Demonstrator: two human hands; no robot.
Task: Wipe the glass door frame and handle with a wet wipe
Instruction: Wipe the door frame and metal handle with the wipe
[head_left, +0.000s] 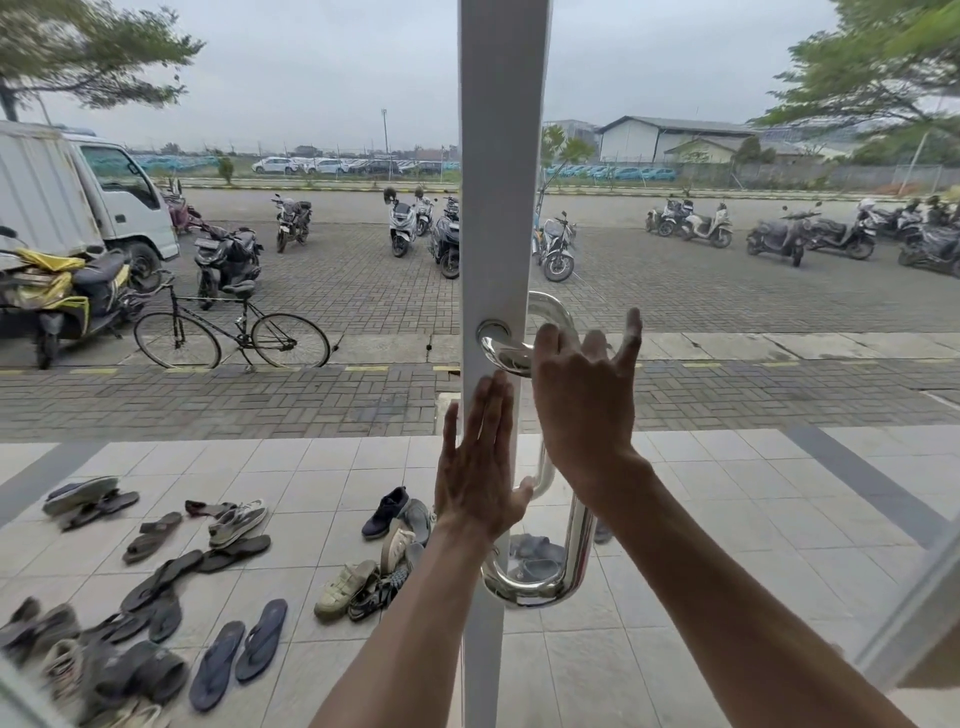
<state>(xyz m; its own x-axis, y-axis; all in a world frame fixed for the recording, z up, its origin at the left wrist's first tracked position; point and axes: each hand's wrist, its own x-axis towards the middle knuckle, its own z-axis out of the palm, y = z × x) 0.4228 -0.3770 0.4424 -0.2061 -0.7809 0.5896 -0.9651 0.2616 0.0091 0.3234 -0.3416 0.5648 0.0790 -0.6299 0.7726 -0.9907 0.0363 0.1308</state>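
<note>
We press our left hand (480, 462) flat and open against the white door frame (501, 208) while our right hand (582, 395), fingers spread, reaches the chrome handle (563, 566) top. No wet wipe shows; we judge wiping needs one fetched first.

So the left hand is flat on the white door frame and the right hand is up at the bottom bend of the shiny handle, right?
Not quite. The head view shows the left hand flat on the white door frame, but the right hand is up at the top bend of the shiny handle, not the bottom one.
</note>
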